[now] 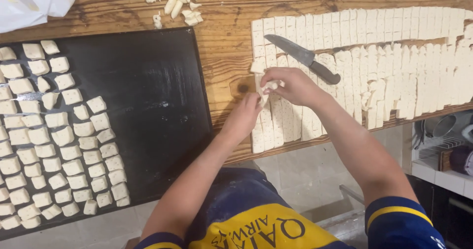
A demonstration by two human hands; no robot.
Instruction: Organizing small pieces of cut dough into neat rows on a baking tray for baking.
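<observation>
From the head view I see my left hand [243, 118] and right hand [290, 85] both pinched shut on one dough piece [262, 90] at the cut dough sheet's [374, 56] left end, near the bench's front edge. A knife [301, 57] lies just behind, and a black tray [148, 106] sits to the left.

free: bare tray [148, 81] right half | blocked: knife [303, 57] on dough sheet [394, 56]

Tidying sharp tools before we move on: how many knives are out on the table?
1. The knife lies on the cut dough sheet, just beyond the right hand. Another might be hidden out of frame.
</observation>
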